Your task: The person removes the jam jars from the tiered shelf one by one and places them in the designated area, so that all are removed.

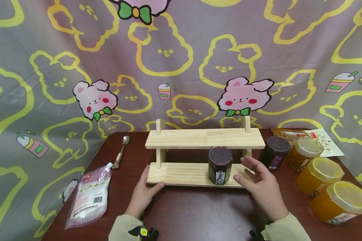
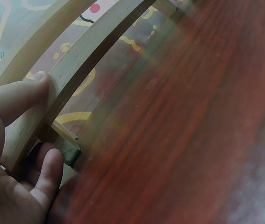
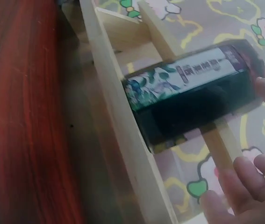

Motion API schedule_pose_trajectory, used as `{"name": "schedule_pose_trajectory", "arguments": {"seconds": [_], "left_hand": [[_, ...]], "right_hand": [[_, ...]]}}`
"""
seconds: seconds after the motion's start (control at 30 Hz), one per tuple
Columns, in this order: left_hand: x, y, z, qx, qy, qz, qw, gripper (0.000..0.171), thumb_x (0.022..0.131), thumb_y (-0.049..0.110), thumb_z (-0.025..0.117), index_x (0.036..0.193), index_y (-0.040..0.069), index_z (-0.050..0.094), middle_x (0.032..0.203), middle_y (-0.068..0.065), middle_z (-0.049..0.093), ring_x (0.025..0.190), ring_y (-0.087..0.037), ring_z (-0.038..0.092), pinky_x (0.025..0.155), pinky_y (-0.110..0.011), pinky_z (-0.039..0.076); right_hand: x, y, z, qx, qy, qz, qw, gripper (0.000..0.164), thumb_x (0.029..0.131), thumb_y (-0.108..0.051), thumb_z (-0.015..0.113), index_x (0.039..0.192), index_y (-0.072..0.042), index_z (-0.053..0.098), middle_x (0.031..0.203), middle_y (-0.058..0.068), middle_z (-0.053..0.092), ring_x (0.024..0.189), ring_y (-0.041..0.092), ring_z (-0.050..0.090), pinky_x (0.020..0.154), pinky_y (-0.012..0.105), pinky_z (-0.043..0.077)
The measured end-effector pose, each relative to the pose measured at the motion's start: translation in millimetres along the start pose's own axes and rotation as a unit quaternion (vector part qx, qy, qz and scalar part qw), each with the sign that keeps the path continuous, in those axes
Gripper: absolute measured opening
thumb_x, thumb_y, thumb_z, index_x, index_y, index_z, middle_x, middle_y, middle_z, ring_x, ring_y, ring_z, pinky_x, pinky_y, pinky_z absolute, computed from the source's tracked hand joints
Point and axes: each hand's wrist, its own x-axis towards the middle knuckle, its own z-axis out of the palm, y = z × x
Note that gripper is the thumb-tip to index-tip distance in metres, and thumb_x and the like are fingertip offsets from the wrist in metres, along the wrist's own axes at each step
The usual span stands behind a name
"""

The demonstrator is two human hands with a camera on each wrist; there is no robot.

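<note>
A two-tier wooden shelf (image 1: 184,174) stands on the table. At its left end, my left hand (image 1: 142,195) grips the lower board; in the left wrist view the thumb (image 2: 36,86) presses the board's edge and the other fingers curl beneath. A dark jar (image 1: 220,165) with a purple lid stands upright on the lower board, right of centre. Its label (image 3: 183,77) faces the front, with print too blurred to read. To the right of the jar is my right hand (image 1: 263,189), fingers spread and holding nothing. Its thumb is close to the jar, with a small gap in the head view.
Right of the shelf stand another dark jar (image 1: 276,150), a jar with an orange-brown filling (image 1: 303,154) and two yellow-orange jars (image 1: 318,175). A flat packet (image 1: 328,142) lies behind them. On the left lie a spoon (image 1: 120,154) and a spouted pouch (image 1: 90,194). Patterned cloth (image 1: 184,67) hangs behind.
</note>
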Motion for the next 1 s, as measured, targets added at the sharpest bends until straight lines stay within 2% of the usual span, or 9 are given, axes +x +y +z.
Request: {"name": "schedule_pose_trajectory", "arguments": {"seconds": [0.17,0.37,0.6,0.73,0.9,1.0], "left_hand": [[-0.3,0.3,0.1,-0.001,-0.002,-0.002,1.0,0.101,0.082,0.02,0.085,0.16,0.006,0.022,0.161,-0.022,0.027,0.147,-0.038,0.025,0.117,-0.056,0.023],[-0.2,0.6,0.7,-0.008,-0.003,0.0,1.0,0.101,0.082,0.019,0.085,0.16,0.006,0.022,0.161,-0.022,0.028,0.148,-0.037,0.024,0.117,-0.055,0.021],[-0.4,-0.8,-0.3,0.002,-0.004,-0.003,1.0,0.103,0.082,0.021,0.085,0.16,0.007,0.02,0.161,-0.022,0.027,0.148,-0.038,0.022,0.117,-0.057,0.02],[0.2,-1.2,-0.7,0.005,-0.003,-0.005,1.0,0.103,0.082,0.022,0.085,0.16,0.007,0.02,0.161,-0.021,0.027,0.148,-0.038,0.023,0.117,-0.058,0.021],[-0.6,0.5,-1.1,0.009,-0.001,0.0,1.0,0.102,0.082,0.021,0.085,0.16,0.007,0.02,0.161,-0.022,0.028,0.148,-0.039,0.024,0.117,-0.058,0.022],[-0.2,-0.4,-0.2,0.009,-0.001,0.0,1.0,0.102,0.082,0.021,0.085,0.16,0.007,0.021,0.161,-0.022,0.028,0.148,-0.039,0.024,0.117,-0.058,0.022]], "right_hand": [[-0.6,1.1,7.6,0.001,-0.024,0.016,1.0,0.073,0.082,-0.016,0.086,0.144,-0.004,0.049,0.14,0.016,0.055,0.127,0.026,0.053,0.098,0.026,0.049],[-1.7,3.1,17.9,0.026,-0.033,0.025,0.999,0.075,0.078,-0.011,0.088,0.143,-0.003,0.05,0.14,0.016,0.055,0.129,0.025,0.05,0.1,0.022,0.047],[-2.4,2.7,29.3,0.038,-0.043,0.028,0.998,0.076,0.077,-0.011,0.088,0.141,-0.001,0.049,0.142,0.018,0.052,0.131,0.031,0.049,0.106,0.041,0.044],[-0.9,3.8,35.8,0.044,-0.036,0.03,0.998,0.079,0.076,-0.011,0.089,0.142,-0.001,0.047,0.144,0.018,0.049,0.133,0.036,0.047,0.107,0.042,0.043],[2.5,3.7,45.6,0.043,-0.031,0.047,0.998,0.087,0.075,-0.015,0.091,0.145,-0.002,0.041,0.147,0.016,0.044,0.137,0.036,0.043,0.112,0.046,0.038],[4.7,3.2,53.1,0.006,-0.024,0.052,0.998,0.093,0.073,-0.021,0.092,0.146,-0.002,0.039,0.146,0.016,0.046,0.136,0.035,0.044,0.114,0.05,0.034]]}}
